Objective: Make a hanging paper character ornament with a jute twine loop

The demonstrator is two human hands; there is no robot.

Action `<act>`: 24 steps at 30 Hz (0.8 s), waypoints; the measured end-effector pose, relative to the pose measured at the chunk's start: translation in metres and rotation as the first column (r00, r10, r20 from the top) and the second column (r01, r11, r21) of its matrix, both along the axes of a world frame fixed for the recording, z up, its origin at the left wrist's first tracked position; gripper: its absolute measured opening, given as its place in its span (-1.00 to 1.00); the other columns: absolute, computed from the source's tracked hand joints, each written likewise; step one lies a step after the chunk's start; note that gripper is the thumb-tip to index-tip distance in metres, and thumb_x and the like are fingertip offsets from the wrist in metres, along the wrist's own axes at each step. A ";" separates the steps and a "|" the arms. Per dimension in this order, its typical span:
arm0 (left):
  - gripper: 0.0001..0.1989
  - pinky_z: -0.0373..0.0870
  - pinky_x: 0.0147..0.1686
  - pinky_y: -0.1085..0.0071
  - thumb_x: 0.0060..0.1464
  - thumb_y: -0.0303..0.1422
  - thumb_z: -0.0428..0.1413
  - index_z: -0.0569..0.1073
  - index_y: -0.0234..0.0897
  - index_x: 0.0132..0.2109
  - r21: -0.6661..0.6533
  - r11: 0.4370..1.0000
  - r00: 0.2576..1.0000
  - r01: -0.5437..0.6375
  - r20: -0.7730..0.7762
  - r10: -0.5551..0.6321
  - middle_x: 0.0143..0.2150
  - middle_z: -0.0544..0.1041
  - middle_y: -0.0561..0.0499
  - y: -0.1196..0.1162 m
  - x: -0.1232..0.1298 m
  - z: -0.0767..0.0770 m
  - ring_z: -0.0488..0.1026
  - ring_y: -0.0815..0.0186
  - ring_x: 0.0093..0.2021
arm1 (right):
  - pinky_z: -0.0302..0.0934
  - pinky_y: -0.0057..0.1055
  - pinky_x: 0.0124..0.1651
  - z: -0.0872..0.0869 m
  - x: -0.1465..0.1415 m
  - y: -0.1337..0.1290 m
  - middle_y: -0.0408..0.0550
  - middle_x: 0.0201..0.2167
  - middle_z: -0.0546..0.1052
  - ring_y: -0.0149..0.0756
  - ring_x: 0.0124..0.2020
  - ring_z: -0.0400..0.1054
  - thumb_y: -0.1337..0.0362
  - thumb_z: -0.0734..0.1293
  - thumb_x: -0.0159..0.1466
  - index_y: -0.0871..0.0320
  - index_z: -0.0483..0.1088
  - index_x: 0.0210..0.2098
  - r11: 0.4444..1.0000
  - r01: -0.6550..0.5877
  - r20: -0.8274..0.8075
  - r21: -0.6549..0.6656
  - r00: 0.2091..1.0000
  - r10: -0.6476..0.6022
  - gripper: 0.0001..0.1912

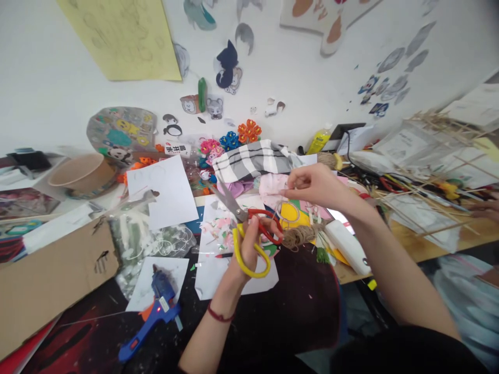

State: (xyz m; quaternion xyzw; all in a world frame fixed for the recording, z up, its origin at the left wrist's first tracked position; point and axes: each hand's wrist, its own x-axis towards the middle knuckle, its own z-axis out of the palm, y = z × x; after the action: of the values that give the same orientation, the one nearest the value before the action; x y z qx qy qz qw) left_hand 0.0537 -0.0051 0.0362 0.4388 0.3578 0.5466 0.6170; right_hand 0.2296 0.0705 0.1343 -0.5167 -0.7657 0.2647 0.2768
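Observation:
My left hand is closed round the scissors, which have one yellow and one red handle loop. Their metal blades point up and to the left, over a paper sheet strewn with pink and white scraps. Higher and to the right, my right hand has thumb and forefinger pinched together; what they hold is too small to make out. Just left of those fingertips is a pale pink piece of material. Below them are a bundle of brown twine and a yellow piece.
A blue glue gun with a lit red light lies at the lower left, beside cardboard. Checked cloth and bright flowers stand along the wall. Thin sticks clutter the right, where another person's hand shows.

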 end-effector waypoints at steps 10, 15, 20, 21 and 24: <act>-0.48 0.33 -0.32 0.34 0.32 -0.05 -0.11 0.37 -0.26 -0.49 0.104 0.991 0.996 -0.078 -0.044 0.083 -0.51 0.34 0.01 -0.005 -0.047 0.003 0.34 0.30 -0.43 | -0.20 -0.38 -0.53 -0.025 0.086 -0.008 -0.23 -0.71 0.29 -0.53 -0.64 0.03 0.15 0.54 0.09 0.19 0.36 -0.64 0.968 0.212 -0.337 -0.136 0.909 -0.247 -0.63; -0.54 0.31 -0.36 0.37 0.25 -0.02 -0.01 0.29 -0.23 -0.49 0.114 0.973 0.970 -0.201 -0.119 0.214 -0.55 0.28 0.07 -0.004 -0.066 -0.007 0.28 0.33 -0.47 | -0.09 -0.35 -0.49 -0.027 0.111 -0.007 -0.14 -0.64 0.37 -0.48 -0.58 0.14 0.13 0.55 0.07 0.20 0.42 -0.59 0.962 0.139 -0.384 -0.233 0.896 -0.223 -0.67; -0.55 0.32 -0.36 0.34 0.22 -0.01 0.02 0.33 -0.25 -0.47 0.094 0.973 0.955 -0.212 -0.192 0.226 -0.54 0.36 0.03 -0.010 -0.070 -0.011 0.32 0.30 -0.47 | -0.04 -0.33 -0.48 -0.033 0.113 -0.001 -0.18 -0.62 0.29 -0.46 -0.57 0.12 -0.02 0.52 0.07 0.17 0.37 -0.57 0.975 0.189 -0.473 -0.118 0.853 -0.222 -0.57; -0.55 0.33 -0.35 0.34 0.23 -0.01 0.01 0.36 -0.26 -0.46 0.090 0.975 0.957 -0.205 -0.191 0.219 -0.53 0.38 0.01 -0.012 -0.070 -0.010 0.33 0.30 -0.47 | -0.04 -0.34 -0.50 -0.034 0.112 0.000 -0.17 -0.62 0.29 -0.46 -0.57 0.12 -0.03 0.51 0.09 0.17 0.38 -0.56 0.973 0.216 -0.476 -0.085 0.849 -0.230 -0.58; -0.56 0.33 -0.34 0.34 0.26 -0.03 -0.02 0.40 -0.27 -0.41 0.094 0.975 0.971 -0.199 -0.115 0.209 -0.49 0.41 0.00 -0.017 -0.072 -0.003 0.35 0.29 -0.44 | -0.02 -0.36 -0.52 -0.036 0.110 0.002 -0.11 -0.62 0.36 -0.44 -0.58 0.18 0.01 0.51 0.11 0.21 0.46 -0.51 0.944 0.321 -0.451 0.077 0.856 -0.254 -0.62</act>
State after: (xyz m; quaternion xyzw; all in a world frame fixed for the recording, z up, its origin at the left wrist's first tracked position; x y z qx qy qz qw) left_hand -0.0182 -0.0219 0.0334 0.4577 0.4163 0.5929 0.5154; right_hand 0.3397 0.0727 0.0985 -0.5312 -0.6161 0.2709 0.5147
